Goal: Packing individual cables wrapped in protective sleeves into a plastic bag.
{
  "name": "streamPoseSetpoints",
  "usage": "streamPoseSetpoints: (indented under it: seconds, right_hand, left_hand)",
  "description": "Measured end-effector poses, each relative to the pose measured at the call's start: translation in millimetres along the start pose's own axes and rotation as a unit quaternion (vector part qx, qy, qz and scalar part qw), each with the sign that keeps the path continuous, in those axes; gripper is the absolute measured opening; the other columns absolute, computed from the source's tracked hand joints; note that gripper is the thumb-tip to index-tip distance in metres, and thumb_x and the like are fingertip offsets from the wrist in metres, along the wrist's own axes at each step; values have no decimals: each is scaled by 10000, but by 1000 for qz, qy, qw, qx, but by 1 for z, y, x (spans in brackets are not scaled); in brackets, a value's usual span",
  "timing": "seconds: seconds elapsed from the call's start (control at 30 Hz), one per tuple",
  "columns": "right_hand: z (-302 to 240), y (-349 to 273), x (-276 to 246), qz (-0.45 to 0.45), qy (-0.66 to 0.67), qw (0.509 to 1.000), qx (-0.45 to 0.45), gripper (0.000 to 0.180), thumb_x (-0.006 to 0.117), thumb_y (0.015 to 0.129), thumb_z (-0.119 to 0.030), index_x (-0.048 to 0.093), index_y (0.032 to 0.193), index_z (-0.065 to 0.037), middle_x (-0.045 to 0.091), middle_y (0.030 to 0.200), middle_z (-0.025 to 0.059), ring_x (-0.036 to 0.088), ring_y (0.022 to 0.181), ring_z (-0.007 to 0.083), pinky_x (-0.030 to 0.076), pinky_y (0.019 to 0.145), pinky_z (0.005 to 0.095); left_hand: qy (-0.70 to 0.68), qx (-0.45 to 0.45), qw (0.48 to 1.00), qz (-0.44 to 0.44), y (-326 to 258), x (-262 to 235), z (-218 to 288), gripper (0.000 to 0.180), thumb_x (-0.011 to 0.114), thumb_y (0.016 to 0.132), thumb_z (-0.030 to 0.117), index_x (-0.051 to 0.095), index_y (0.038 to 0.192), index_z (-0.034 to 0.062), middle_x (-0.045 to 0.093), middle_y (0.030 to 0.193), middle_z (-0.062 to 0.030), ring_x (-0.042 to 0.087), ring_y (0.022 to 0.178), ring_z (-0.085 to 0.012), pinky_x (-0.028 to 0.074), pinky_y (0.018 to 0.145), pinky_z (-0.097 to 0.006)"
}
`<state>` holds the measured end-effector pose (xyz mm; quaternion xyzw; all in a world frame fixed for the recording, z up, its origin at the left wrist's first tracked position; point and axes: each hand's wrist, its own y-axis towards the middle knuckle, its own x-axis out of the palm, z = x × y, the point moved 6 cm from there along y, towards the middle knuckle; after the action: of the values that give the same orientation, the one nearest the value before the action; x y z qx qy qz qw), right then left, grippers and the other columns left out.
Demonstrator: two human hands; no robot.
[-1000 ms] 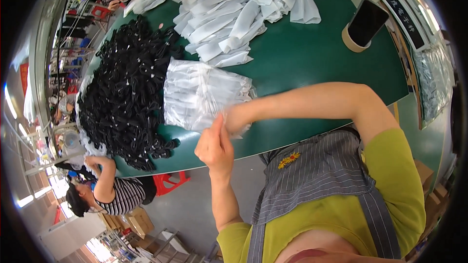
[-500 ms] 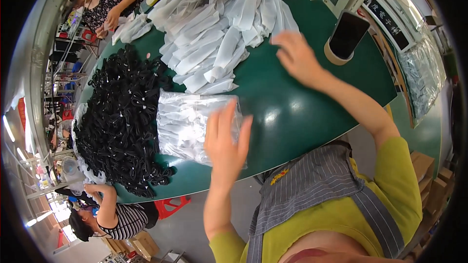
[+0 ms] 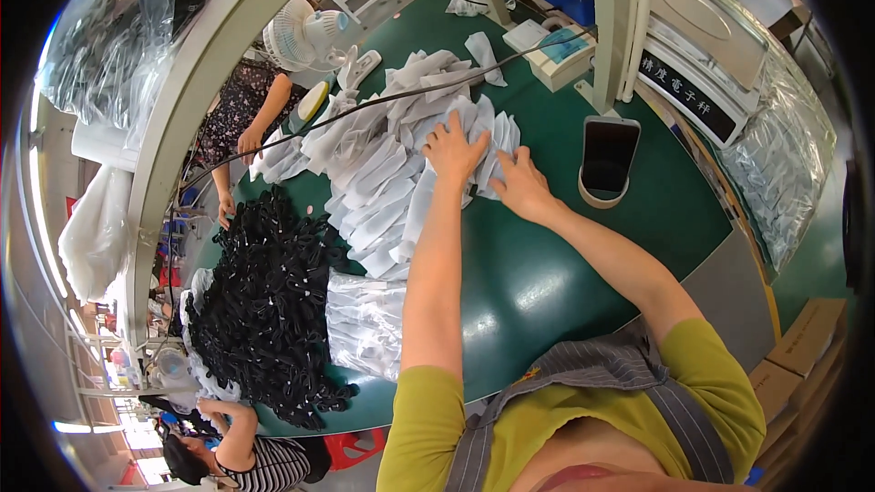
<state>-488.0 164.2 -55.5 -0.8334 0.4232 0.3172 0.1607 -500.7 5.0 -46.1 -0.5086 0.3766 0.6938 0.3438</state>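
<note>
Bright, even light; glare patches on the green table [image 3: 538, 292] (strong fisheye bending, dark rim).

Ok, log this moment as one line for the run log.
left hand: flat on white bag pile | right hand: on pile edge | black parts heap: beside, untouched | green table

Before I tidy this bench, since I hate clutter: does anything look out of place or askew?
Mostly loose heaps. The white flat plastic packets sprawl unevenly under both hands, and the black pile of small parts spreads to the edge of the green table. A dark phone stands propped in a tape roll.
</note>
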Motion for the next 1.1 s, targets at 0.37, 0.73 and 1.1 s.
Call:
streamPoseSetpoints:
  seconds: [0.37, 0.73, 1.1]
  right_hand:
    - [-13, -153, 0, -130, -46, 984, -112, 659, 644, 873, -233, 352, 1370, 86, 488, 1171, 245, 536, 1084, 401, 504, 855, 460]
    - [5, -175, -52, -70, 15, 980, -187, 321, 649, 839, -57, 598, 1155, -40, 555, 1112, 115, 574, 975, 306, 496, 795, 389]
    - [3, -199, 6, -134, -130, 918, -350, 291, 717, 769, -152, 602, 1028, -87, 533, 964, 67, 514, 907, 254, 379, 820, 358]
  left_hand:
    - [-29, 314, 949, 1, -139, -59, 45, 681, 720, 781, 380, 477, 1349, 94, 536, 1219, -141, 507, 1121, -352, 376, 944, -474]
    - [-283, 13, 955, 89, -286, -47, 5, 216, 667, 836, 77, 614, 1042, 41, 645, 1055, -126, 614, 957, -310, 489, 787, -381]
    - [-173, 47, 969, 168, -321, -89, 1, 206, 587, 867, 35, 605, 1073, 40, 657, 1056, -129, 624, 986, -316, 429, 926, -460]
